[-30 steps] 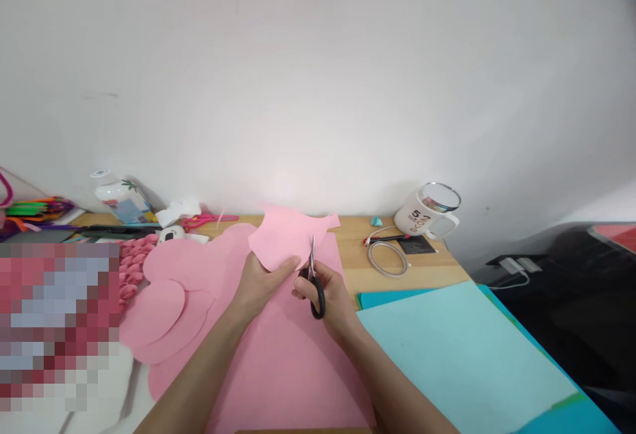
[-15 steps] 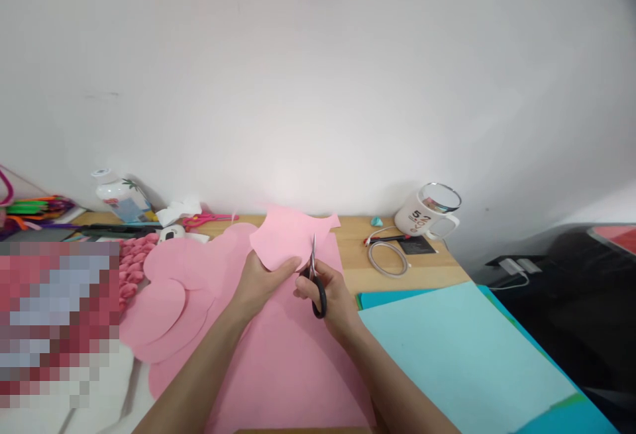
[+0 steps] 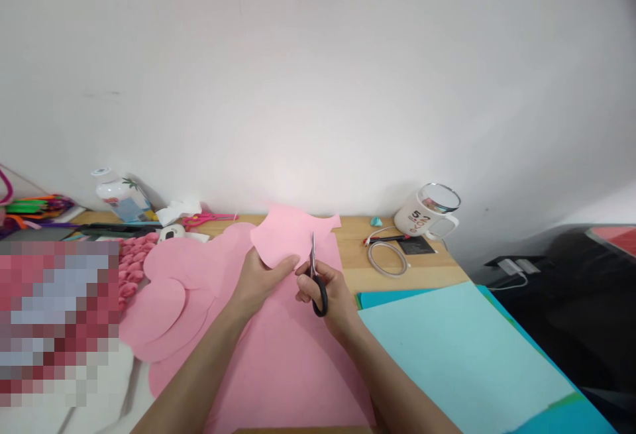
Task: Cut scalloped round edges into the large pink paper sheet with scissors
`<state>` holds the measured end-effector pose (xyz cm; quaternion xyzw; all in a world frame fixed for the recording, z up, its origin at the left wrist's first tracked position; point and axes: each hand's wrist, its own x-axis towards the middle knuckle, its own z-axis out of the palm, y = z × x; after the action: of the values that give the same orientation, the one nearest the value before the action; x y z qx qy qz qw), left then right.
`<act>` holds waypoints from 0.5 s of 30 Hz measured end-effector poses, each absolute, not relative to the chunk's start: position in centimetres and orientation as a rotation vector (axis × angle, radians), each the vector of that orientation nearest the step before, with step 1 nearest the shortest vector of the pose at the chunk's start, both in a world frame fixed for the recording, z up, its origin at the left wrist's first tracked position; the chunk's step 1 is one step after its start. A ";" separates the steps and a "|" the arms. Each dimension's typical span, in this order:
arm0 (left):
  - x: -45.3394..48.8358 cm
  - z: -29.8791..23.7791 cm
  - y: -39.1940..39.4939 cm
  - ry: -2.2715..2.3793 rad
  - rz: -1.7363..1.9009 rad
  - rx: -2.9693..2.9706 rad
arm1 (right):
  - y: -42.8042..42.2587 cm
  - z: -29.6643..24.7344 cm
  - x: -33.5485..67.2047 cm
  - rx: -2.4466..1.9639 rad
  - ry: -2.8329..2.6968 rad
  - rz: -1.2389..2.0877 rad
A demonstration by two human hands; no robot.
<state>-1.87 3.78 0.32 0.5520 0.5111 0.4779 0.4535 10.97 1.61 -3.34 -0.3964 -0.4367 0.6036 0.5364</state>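
My left hand point(image 3: 263, 280) pinches the lower edge of a pink paper piece point(image 3: 283, 238), thumb on top and the fingers mostly hidden beneath. Black-handled scissors point(image 3: 320, 295) are in my right hand point(image 3: 330, 295), their blades pointing away from me at the right part of that piece. How far the blades are apart is hard to see. Under both hands lies a large pink sheet point(image 3: 293, 368). Several rounded pink paper cutouts point(image 3: 154, 308) overlap to the left of my left arm.
Light blue sheets point(image 3: 457, 354) cover the table's right side. Behind them are a coiled cable point(image 3: 387, 260) and a white mug point(image 3: 422, 215). Pink scissors point(image 3: 211, 219), crumpled tissue point(image 3: 179, 212) and a white bottle point(image 3: 122, 195) stand or lie along the wall at the left.
Both hands stay almost in place. The scissors and the pink piece have shifted only very slightly.
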 end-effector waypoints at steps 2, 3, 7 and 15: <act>-1.9 0.3 3.8 1.259 1.191 1.365 | 1.6 -3.4 11.0 -0.940 -1.049 1.438; -1.9 0.2 3.9 1.253 1.195 1.366 | 1.6 -3.4 11.0 -0.940 -1.055 1.441; -1.9 0.2 4.0 1.251 1.201 1.344 | 1.5 -3.6 10.9 -0.945 -1.066 1.445; -1.7 0.2 3.6 1.302 1.144 1.313 | 1.2 -3.2 10.4 -1.010 -1.060 1.440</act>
<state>-1.69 3.62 0.22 0.5344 0.5303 0.4658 0.4650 10.41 1.23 -3.18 -0.4206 -0.4416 0.6002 0.5176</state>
